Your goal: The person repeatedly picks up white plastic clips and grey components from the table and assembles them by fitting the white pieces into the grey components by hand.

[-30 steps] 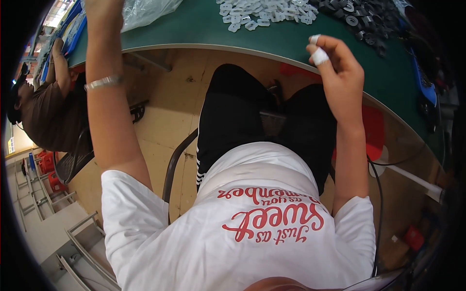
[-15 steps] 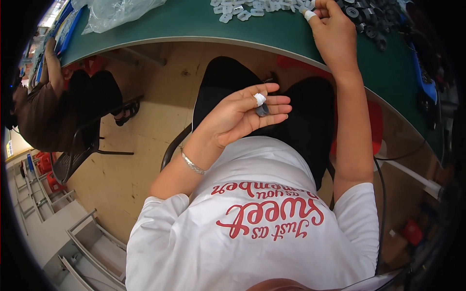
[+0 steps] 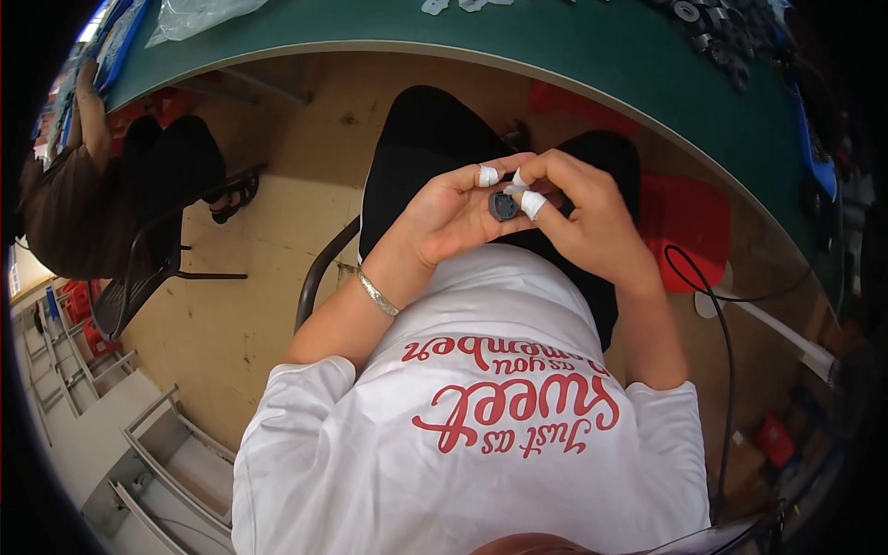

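Note:
My left hand (image 3: 453, 217), palm up above my lap, holds a small dark grey round plastic part (image 3: 502, 207) at its fingers, with the part's hollow face showing. My right hand (image 3: 592, 217) has come in from the right. Its thumb and forefinger, both wrapped in white tape, pinch a small pale translucent plastic piece (image 3: 512, 189) at the rim of the grey part. The taped fingertips partly cover that piece. White tape also wraps my left thumb.
Several pale plastic pieces (image 3: 453, 6) and a pile of dark round parts (image 3: 717, 32) lie on the green table (image 3: 370, 23). A clear plastic bag (image 3: 199, 18) is at its far left. A person (image 3: 88, 203) sits at left. A black cable (image 3: 726, 370) hangs at right.
My right hand has moved from the pale pieces on the table to my left hand, bringing one piece. The grey part now shows its hollow face. The view has tilted down slightly.

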{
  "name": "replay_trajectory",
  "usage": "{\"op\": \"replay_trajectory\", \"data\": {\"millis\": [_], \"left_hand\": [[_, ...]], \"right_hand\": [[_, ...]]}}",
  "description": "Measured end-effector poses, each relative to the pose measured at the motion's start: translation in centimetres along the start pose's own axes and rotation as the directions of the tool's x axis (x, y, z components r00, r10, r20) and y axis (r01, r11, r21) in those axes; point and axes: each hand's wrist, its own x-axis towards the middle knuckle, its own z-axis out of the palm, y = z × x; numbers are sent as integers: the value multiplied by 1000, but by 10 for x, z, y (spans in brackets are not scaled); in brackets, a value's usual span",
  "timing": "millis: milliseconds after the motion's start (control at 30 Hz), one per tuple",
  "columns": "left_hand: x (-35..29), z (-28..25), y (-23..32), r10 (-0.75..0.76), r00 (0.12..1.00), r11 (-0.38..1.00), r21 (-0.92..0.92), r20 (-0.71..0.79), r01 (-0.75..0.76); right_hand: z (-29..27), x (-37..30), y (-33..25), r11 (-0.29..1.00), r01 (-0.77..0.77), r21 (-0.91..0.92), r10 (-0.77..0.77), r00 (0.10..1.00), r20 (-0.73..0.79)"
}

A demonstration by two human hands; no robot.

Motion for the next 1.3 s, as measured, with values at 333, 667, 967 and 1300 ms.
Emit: {"op": "replay_trajectory", "data": {"millis": [333, 667, 967, 1300], "left_hand": [[7, -7, -5, -66, 988, 992, -119, -142, 49], [-7, 2, -24, 230, 925, 866, 497, -303, -53], [-9, -11, -25, 348, 877, 755, 654, -330, -54], [-12, -12, -25, 289, 917, 734, 678, -275, -28]], "right_hand": [[37, -24, 28, 997, -74, 3, 74, 986, -146], [47, -26, 39, 978, -207, 38, 211, 951, -227], [46, -30, 36, 946, -289, 147, 315, 928, -198], [48, -28, 41, 929, -361, 77, 369, 904, -217]]}}
